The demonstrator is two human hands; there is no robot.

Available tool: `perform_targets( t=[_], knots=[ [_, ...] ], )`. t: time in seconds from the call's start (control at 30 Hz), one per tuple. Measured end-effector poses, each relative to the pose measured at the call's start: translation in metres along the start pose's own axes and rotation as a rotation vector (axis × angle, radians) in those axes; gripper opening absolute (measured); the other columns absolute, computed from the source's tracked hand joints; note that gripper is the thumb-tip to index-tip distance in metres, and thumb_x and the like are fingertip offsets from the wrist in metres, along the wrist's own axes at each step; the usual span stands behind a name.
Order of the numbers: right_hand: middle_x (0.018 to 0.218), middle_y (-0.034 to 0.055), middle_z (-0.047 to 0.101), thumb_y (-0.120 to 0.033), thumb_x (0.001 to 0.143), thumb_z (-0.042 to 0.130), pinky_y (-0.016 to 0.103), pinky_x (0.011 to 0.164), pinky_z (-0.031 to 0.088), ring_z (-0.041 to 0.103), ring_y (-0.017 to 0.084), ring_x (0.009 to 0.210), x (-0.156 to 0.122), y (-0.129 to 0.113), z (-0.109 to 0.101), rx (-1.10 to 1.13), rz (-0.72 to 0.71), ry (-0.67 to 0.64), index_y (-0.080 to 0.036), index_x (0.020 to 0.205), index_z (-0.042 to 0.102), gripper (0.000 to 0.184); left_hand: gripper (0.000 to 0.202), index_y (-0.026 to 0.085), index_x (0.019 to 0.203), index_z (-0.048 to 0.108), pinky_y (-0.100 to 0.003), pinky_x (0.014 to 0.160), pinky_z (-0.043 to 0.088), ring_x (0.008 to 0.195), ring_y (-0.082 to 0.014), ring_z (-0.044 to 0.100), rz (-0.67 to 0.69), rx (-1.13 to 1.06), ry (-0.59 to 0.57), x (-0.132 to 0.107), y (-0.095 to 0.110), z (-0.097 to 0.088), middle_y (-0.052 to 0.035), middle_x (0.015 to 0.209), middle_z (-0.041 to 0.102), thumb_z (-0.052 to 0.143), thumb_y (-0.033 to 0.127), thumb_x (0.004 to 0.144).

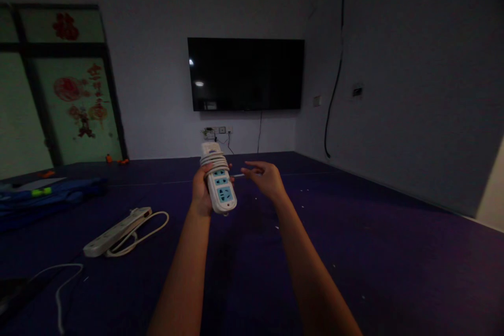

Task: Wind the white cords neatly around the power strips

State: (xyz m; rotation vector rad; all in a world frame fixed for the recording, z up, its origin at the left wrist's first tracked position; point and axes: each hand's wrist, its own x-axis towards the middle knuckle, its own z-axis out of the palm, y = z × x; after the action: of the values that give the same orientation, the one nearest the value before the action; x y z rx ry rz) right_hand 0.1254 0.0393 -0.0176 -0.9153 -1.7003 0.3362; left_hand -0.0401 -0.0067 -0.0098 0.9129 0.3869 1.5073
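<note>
My left hand [202, 189] is wrapped around a white power strip [222, 200] with blue socket faces, held up in front of me at a slight tilt. Several turns of its white cord [214, 161] are wound around the upper part of the strip. A short stretch of cord runs from behind the strip to my right hand [264, 178], whose fingertips are pinched around it, just right of the strip. The cord's plug end cannot be made out.
On the purple floor covering [252, 273] to the left lies a second power strip [118, 232] with its looped cord. A loose white cable [59, 294] is nearer. Blue cloth [74, 194] lies farther left. A television [248, 74] hangs on the far wall.
</note>
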Motion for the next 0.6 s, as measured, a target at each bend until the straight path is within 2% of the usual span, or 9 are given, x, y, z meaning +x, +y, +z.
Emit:
perform_targets(
  t=[0.1,0.2,0.3,0.43,0.6],
  knots=[
    [0.069,0.0049,0.071,-0.040,0.082,0.054,0.024,0.064,0.044,0.065,0.017,0.069,-0.001,0.010,-0.001,-0.065,0.014,-0.078,-0.017,0.092,0.071,0.030,0.046,0.011,0.105,0.058,-0.029,0.051,0.052,0.058,-0.0157,0.063,-0.039,-0.129,-0.199,-0.006,0.005,-0.002,-0.0123,0.100,0.067,0.053,0.039,0.068],
    [0.074,0.0049,0.071,-0.033,0.084,0.050,0.025,0.066,0.042,0.065,0.018,0.073,-0.003,0.008,0.000,-0.236,-0.011,-0.177,-0.020,0.077,0.072,0.026,0.051,0.012,0.113,0.056,-0.028,0.052,0.051,0.058,-0.0158,0.063,-0.067,-0.125,-0.266,-0.008,0.003,-0.001,-0.0122,0.101,0.067,0.052,0.040,0.069],
    [0.077,0.0052,0.070,-0.031,0.088,0.043,0.025,0.066,0.042,0.064,0.018,0.075,-0.004,-0.005,0.003,-0.212,-0.077,-0.226,-0.018,0.076,0.069,0.031,0.053,0.012,0.119,0.053,-0.029,0.052,0.052,0.058,-0.0171,0.064,-0.099,-0.093,-0.247,-0.009,0.000,0.002,-0.0109,0.094,0.069,0.051,0.037,0.071],
    [0.066,0.0039,0.064,-0.051,0.090,0.030,0.023,0.052,0.040,0.056,0.013,0.054,-0.005,-0.021,0.007,0.127,-0.013,-0.376,-0.015,0.074,0.062,0.050,0.053,0.010,0.118,0.053,-0.032,0.055,0.053,0.059,-0.0192,0.065,-0.120,-0.070,-0.219,-0.008,0.001,0.005,-0.0090,0.082,0.070,0.051,0.034,0.071],
    [0.064,0.0036,0.063,-0.066,0.076,0.046,0.023,0.057,0.043,0.057,0.012,0.059,-0.008,-0.023,0.005,0.302,-0.001,-0.442,-0.014,0.069,0.063,0.055,0.042,0.008,0.105,0.060,-0.036,0.061,0.054,0.061,-0.0213,0.065,-0.107,-0.015,-0.139,-0.003,-0.004,0.000,-0.0085,0.071,0.069,0.052,0.032,0.071]
  ],
)
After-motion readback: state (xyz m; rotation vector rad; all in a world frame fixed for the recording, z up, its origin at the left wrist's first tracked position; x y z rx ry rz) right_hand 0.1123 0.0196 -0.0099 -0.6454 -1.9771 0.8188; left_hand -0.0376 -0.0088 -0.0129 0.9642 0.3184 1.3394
